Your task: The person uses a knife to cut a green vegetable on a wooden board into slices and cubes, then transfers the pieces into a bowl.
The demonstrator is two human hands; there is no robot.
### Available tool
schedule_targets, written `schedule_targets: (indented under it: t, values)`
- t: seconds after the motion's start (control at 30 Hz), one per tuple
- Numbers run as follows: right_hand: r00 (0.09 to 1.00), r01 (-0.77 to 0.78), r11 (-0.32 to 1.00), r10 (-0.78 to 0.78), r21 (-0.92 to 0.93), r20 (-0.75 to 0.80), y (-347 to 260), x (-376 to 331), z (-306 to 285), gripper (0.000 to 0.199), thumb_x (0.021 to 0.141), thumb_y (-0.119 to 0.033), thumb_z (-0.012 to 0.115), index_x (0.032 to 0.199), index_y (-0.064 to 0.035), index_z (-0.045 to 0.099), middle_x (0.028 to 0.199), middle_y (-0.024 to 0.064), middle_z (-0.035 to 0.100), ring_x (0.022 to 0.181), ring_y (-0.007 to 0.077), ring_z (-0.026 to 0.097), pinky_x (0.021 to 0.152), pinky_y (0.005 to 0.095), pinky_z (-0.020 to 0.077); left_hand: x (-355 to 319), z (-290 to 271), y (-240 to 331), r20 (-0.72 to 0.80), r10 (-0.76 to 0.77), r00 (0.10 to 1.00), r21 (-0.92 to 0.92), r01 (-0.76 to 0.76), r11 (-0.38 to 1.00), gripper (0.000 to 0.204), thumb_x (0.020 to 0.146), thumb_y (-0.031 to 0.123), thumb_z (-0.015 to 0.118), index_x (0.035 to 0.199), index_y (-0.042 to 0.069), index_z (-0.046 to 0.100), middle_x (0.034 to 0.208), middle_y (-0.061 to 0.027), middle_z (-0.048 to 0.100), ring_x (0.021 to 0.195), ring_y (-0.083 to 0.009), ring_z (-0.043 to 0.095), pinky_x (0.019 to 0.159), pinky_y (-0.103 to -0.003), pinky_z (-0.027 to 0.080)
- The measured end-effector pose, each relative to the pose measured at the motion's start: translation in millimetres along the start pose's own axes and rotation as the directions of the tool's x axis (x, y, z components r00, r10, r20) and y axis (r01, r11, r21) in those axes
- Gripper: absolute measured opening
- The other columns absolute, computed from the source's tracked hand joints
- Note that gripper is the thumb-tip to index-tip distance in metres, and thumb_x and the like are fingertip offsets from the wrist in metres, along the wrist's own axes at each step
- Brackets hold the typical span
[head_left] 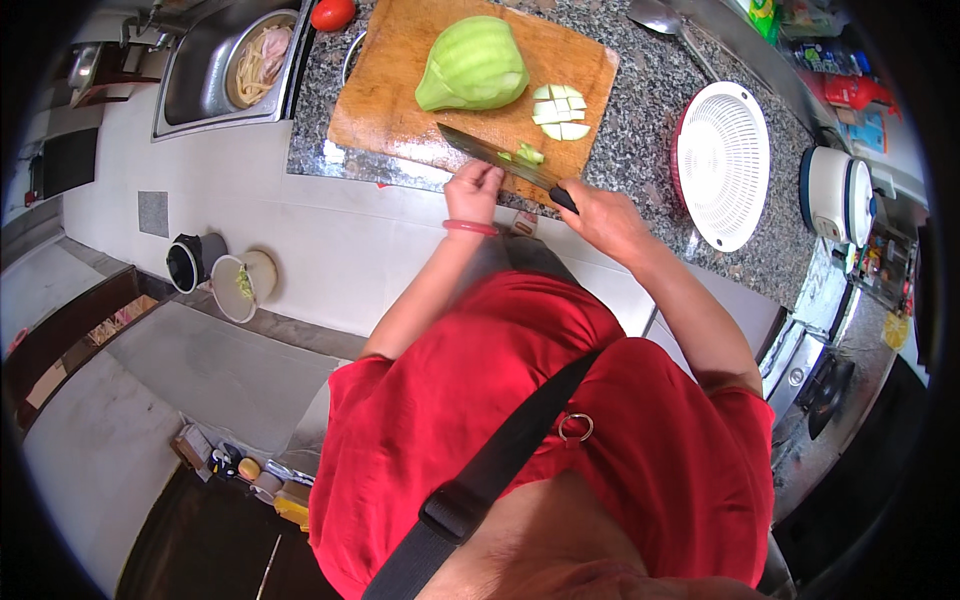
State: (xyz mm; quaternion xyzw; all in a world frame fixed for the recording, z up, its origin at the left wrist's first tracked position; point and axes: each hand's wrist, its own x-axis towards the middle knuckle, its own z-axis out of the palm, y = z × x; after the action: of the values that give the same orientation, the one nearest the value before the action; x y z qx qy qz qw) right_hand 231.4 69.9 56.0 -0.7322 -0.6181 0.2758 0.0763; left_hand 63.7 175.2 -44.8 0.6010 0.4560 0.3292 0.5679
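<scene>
A wooden cutting board (pixel 400 90) lies on the speckled granite counter (pixel 640 130). On it rests a large pale green peeled gourd (pixel 472 65), with several cut green pieces (pixel 560 110) to its right. My right hand (pixel 600 215) grips the black handle of a kitchen knife (pixel 490 155), whose blade lies across the board's near edge over small green pieces (pixel 528 154). My left hand (pixel 473 185), a red bangle on its wrist, has its fingers bunched at the blade near the board's edge; what they pinch is hidden.
A white round colander (pixel 722 165) sits right of the board, a white and blue pot (pixel 835 195) beyond it. A steel sink (pixel 210 70) with a bowl of scraps is at left, a red tomato (pixel 332 13) beside it. A bin (pixel 242 285) stands on the floor.
</scene>
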Motion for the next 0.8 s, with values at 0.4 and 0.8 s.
schedule_targets:
  t: [0.4, 0.8]
  values:
    - [0.963, -0.265, 0.341, 0.148, 0.902, 0.227, -3.7, -24.4, 20.7, 0.023, 0.091, -0.026, 0.053, 0.085, -0.0037, 0.05, 0.056, 0.0073, 0.049, 0.046, 0.0181, 0.05, 0.045, 0.0323, 0.0425, 10.3, -1.5, 24.5, 0.692, -0.015, 0.722, -0.71, 0.677, -0.194, 0.044, 0.096, 0.04, 0.038, 0.121, 0.006, 0.05, 0.122, -0.0132, 0.056, 0.112, -0.0289, 0.053, 0.098, -0.046, 0.039]
    - [0.932, -0.298, -0.356, 0.09, 0.886, 0.35, 49.6, -54.5, 38.4, 0.026, 0.094, -0.026, 0.047, 0.076, -0.0068, 0.044, 0.056, 0.0018, 0.041, 0.038, 0.0103, 0.039, 0.037, 0.0277, 0.0372, 24.3, 10.2, 32.1, 0.642, -0.236, 0.73, -0.7, 0.683, 0.209, 0.042, 0.093, 0.032, 0.046, 0.113, -0.004, 0.053, 0.116, -0.0205, 0.057, 0.111, -0.0321, 0.053, 0.097, -0.043, 0.04]
